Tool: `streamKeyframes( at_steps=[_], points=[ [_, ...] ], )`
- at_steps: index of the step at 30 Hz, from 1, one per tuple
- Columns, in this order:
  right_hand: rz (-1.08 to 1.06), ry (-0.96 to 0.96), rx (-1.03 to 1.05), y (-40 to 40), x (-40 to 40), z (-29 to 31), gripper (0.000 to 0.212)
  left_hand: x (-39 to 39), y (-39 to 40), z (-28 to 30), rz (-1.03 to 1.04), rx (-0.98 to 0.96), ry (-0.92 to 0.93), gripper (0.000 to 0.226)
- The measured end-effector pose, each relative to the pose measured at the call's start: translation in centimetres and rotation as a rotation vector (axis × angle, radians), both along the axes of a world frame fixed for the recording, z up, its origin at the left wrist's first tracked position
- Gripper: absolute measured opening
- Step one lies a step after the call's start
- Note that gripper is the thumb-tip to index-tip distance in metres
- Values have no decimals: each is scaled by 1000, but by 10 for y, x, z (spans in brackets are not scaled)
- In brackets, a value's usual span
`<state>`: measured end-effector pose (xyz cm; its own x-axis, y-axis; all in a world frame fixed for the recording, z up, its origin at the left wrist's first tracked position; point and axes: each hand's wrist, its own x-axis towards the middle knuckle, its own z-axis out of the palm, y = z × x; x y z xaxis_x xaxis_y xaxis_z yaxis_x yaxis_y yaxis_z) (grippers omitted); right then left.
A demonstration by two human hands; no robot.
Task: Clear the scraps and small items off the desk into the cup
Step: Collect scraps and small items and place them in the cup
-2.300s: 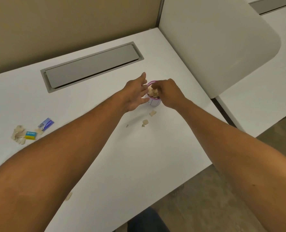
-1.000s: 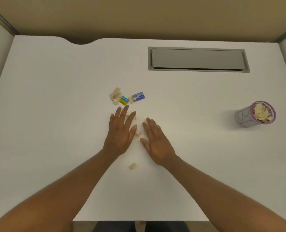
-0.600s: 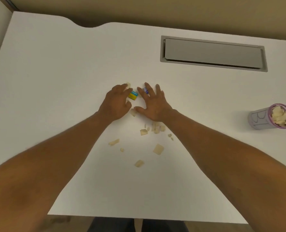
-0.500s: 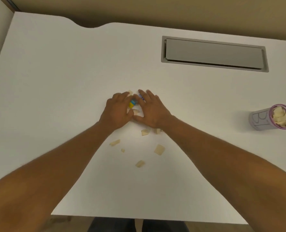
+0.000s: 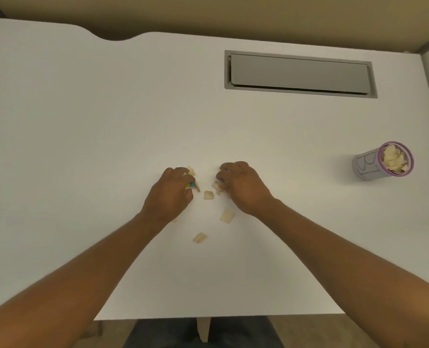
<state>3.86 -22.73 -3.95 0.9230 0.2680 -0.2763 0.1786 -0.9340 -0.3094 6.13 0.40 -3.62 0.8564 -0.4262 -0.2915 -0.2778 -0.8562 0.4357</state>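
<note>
At frame centre on the smooth white surface (image 5: 82, 121), the left hand (image 5: 169, 194) curls its grip around a yellow-blue block (image 5: 190, 185); the right hand (image 5: 241, 187) cups torn beige scraps (image 5: 217, 187), grip narrow. Flat scraps lie between.

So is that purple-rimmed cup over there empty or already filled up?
Nearly full: tan paper scraps pile up to the rim of the cup.

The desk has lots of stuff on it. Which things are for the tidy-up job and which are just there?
For the job:
- loose paper scraps
- yellow-and-blue small item in the left hand
- scraps under the right hand
- purple-rimmed cup, already holding scraps

Just there:
- grey cable hatch
- desk itself
</note>
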Motion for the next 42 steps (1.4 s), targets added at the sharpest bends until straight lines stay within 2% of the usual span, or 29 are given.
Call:
streamKeyframes(
  at_steps=[3, 6, 7, 9, 12, 16, 20, 23, 26, 30, 32, 34, 36, 38, 42],
  points=[
    [4, 125, -11, -8, -23, 9, 55, -10, 5, 3, -72, -22, 8, 56],
    [88, 200, -154, -4, -46, 8, 95, -30, 10, 7, -174, 148, 12, 100],
    [108, 191, -198, -3, -51, 7, 100, -37, 11, 7, -215, 206, 14, 109],
    [116, 152, -252, 1, -58, 5, 96, -49, 11, 5, -277, 297, 2, 113],
    [78, 104, -208, 6, -64, 2, 73, -54, 5, 2, -260, 335, -23, 96],
    [15, 87, -106, 10, -68, 4, 55, -51, -7, -4, -176, 180, -93, 50],
    [-15, 45, -98, 10, -61, 2, 42, -45, -17, -9, -189, 117, -85, 25],
    [-53, -3, -48, 10, -58, -2, 39, -42, -26, -10, -67, -10, -41, 19],
    [-227, -49, 98, 6, -59, 1, 41, -43, -41, -1, 155, -213, 14, 18],
    [-702, -98, 485, -12, -64, 16, 34, -40, -78, 20, 304, -326, 83, 31],
    [-1039, -67, 717, -27, -62, 25, 26, -37, -100, 34, 411, -476, 190, 34],
    [-1266, -4, 872, -48, -61, 34, 16, -35, -126, 46, 538, -633, 336, 32],
    [-1334, 12, 949, -74, -64, 45, 20, -32, -157, 53, 601, -677, 412, 24],
    [-1332, -50, 968, -106, -70, 60, 27, -30, -190, 58, 605, -697, 485, 15],
    [-1299, -234, 847, -189, -87, 96, 29, -31, -263, 76, 528, -769, 634, 11]
  ],
)
